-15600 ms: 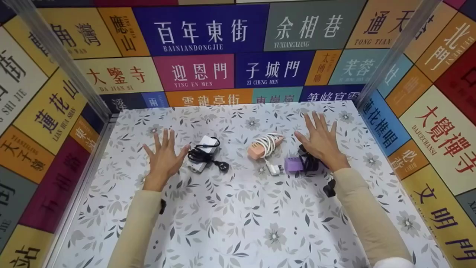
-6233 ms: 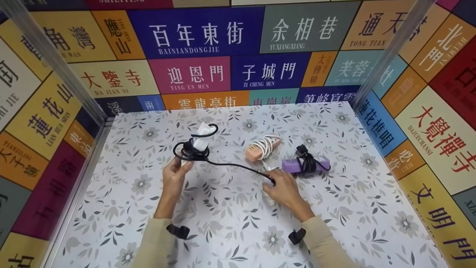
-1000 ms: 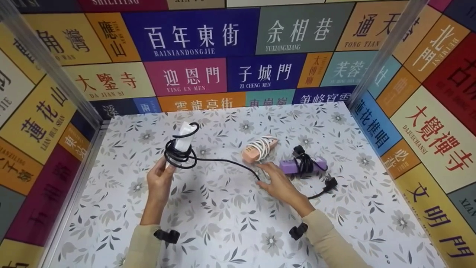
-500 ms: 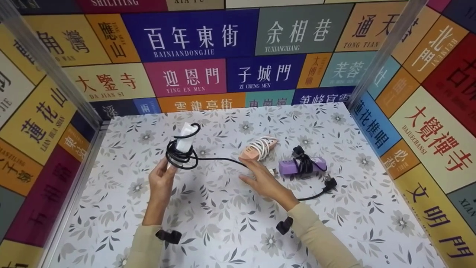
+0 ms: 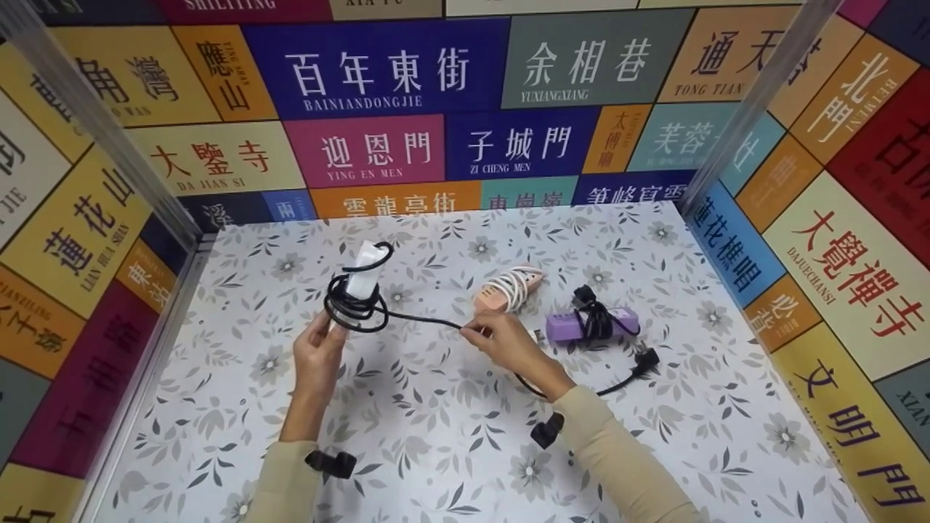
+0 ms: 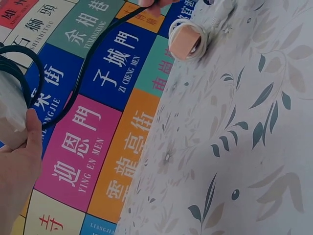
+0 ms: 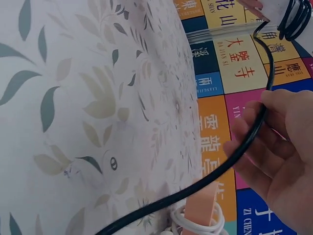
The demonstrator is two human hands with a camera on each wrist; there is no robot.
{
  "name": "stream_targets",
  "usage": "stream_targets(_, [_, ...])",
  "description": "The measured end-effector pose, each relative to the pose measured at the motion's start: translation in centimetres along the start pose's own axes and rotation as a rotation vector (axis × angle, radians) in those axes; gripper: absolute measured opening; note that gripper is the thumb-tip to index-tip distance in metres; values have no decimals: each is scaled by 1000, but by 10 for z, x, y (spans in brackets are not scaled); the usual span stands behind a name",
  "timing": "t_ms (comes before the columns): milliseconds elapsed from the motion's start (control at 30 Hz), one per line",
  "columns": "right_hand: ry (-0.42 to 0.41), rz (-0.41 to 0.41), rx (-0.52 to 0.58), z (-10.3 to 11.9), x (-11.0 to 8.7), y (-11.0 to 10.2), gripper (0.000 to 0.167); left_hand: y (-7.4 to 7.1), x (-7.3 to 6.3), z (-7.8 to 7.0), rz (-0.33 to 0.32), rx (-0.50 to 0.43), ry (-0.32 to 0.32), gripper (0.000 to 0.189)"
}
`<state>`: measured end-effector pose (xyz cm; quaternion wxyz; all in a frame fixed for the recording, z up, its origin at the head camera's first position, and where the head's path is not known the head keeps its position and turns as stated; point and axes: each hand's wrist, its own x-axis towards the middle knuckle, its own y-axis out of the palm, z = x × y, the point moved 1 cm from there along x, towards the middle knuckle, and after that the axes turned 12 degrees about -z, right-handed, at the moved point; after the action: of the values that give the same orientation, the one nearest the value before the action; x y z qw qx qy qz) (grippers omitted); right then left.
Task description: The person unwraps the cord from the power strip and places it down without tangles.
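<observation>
My left hand [image 5: 317,356] grips the lower end of a white power strip [image 5: 365,279] and holds it upright at an angle. Loops of black cord [image 5: 356,309] still wrap the strip's middle, with one loose loop near its top. To the right, a length of that cord runs to my right hand [image 5: 508,347], which pinches it between thumb and fingertips. In the right wrist view the cord [image 7: 195,185] passes across the curled fingers and on past the hand. Its black plug [image 5: 645,359] lies on the table beyond my right forearm.
A peach power strip [image 5: 488,296] wound with white cord lies just behind my right hand. Right of it is a purple power strip [image 5: 558,327] with bundled black cord. Patterned walls [image 5: 378,69] enclose the back and sides of the floral table [image 5: 436,450].
At first both hands lay spread beside the strips; then the white one was picked up and its cord drawn out. Within the last second my right hand moved left along the cord and pinched it.
</observation>
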<state>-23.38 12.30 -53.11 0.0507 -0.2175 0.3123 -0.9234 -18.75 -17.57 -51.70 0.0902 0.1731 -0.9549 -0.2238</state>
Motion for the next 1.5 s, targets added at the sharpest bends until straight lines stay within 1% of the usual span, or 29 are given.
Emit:
stream_targets(100, [0,-72,2,4,6,-3,15,0,-2,1,7,28,-14,62])
stream_targets(167, [-6,-129,-1,7,10,-4,14,1,-3,2,17,26,-30,61])
stream_targets(233, [-7,-182,9,9,14,-6,13,2,-3,3,35,13,-28,55])
stream_targets(333, [21,-240,50,11,19,-9,13,5,-4,4,63,6,-19,49])
stream_targets(400, [61,-266,97,12,22,-11,13,6,-5,4,83,19,-16,48])
stream_targets(567, [166,-329,184,16,27,-20,12,7,-7,6,113,197,-33,51])
stream_targets(633, [194,-353,212,18,30,-25,12,7,-9,8,132,263,-42,50])
stream_targets(700, [218,-369,249,19,31,-29,14,8,-10,9,156,295,-57,51])
stream_targets(767, [247,-371,300,20,33,-33,16,8,-10,10,174,307,-71,52])
stream_targets(900, [281,-366,413,23,35,-43,21,8,-12,11,189,342,-85,51])
stream_targets(1033, [310,-382,486,26,37,-53,22,8,-11,13,207,379,-91,49])
stream_targets(1167, [326,-384,536,29,36,-63,20,6,-11,16,194,406,-106,48])
stream_targets(1300, [324,-352,629,31,31,-71,21,4,-10,17,170,407,-124,51])
stream_targets(1333, [315,-340,649,31,30,-73,22,4,-10,17,169,402,-126,52])
stream_targets(1400, [268,-310,678,31,28,-76,24,4,-9,17,153,401,-128,52])
stream_targets(1500, [147,-228,697,29,23,-83,28,3,-9,17,104,408,-141,51])
